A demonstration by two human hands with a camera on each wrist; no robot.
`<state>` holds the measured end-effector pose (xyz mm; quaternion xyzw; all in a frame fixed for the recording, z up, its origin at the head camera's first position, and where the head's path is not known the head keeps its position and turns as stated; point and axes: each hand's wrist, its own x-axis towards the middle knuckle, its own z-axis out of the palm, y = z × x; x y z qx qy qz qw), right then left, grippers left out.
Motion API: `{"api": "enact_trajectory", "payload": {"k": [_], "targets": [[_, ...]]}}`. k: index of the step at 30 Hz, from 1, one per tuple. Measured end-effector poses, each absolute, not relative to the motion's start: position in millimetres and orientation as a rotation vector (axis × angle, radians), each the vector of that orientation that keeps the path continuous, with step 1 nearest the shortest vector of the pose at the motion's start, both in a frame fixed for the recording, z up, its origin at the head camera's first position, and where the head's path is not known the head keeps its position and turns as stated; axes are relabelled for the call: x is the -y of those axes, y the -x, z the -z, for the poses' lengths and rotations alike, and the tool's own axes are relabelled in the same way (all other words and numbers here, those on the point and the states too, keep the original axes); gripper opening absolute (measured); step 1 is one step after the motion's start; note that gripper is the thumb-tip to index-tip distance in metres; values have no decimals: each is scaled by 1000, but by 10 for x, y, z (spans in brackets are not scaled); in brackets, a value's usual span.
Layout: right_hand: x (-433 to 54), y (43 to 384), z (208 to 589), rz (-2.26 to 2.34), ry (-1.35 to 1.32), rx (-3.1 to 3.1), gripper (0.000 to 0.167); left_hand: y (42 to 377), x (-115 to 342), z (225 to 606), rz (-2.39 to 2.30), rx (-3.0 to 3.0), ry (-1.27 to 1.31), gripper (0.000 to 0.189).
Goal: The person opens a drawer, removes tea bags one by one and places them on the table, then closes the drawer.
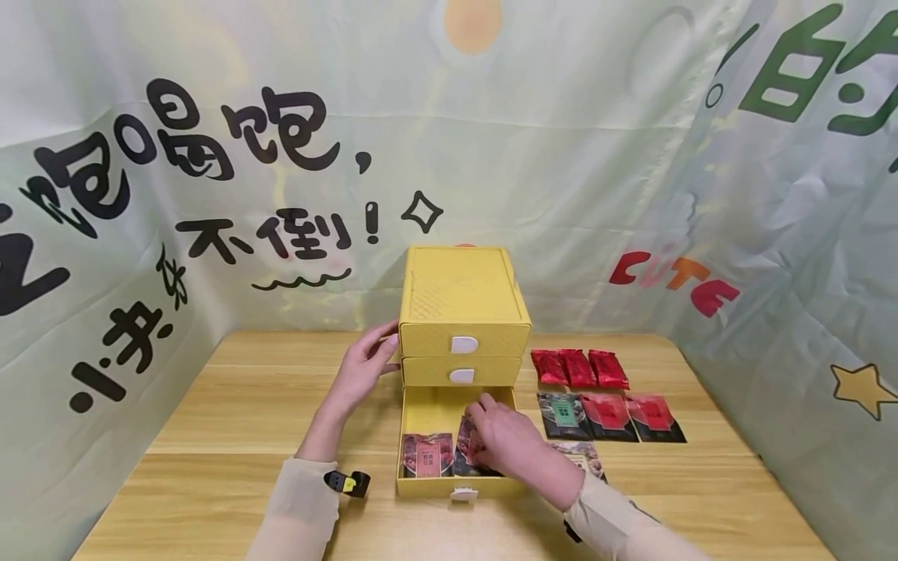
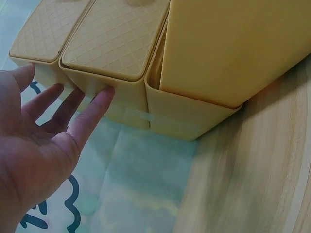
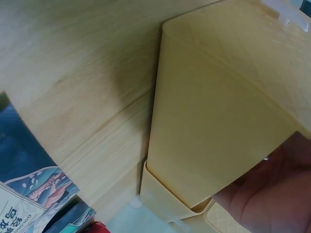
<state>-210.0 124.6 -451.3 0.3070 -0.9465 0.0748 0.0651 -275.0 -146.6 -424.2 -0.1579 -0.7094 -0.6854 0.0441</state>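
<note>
A yellow three-drawer box (image 1: 463, 288) stands on the table with its bottom drawer (image 1: 428, 488) pulled out. My left hand (image 1: 361, 374) has its fingers extended, the fingertips (image 2: 106, 93) against the box's left side. Inside the bottom drawer, a pink-and-dark tea sachet (image 1: 427, 456) lies at the left. Beside it, a second dark red tea sachet (image 1: 464, 460) sits tilted, and my right hand (image 1: 515, 444) pinches it with curled fingers. The hand covers part of that sachet. In the right wrist view the drawer wall (image 3: 209, 116) hides the fingertips.
Right of the box lie several red packets (image 1: 577, 368) in a row. In front of them are a green-labelled sachet (image 1: 563, 415) and red-and-black sachets (image 1: 655, 417). A pale-labelled sachet (image 1: 582, 456) is partly behind my right arm. Printed cloth (image 1: 561, 195) surrounds the wooden table (image 1: 266, 405).
</note>
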Motion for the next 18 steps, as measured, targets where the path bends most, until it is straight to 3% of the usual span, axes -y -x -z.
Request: {"api": "enact_trajectory", "payload": {"k": [18], "targets": [[-1280, 2072, 4500, -383, -994, 2772, 51, 2752, 1459, 4250, 2095, 2160, 478, 47]]}}
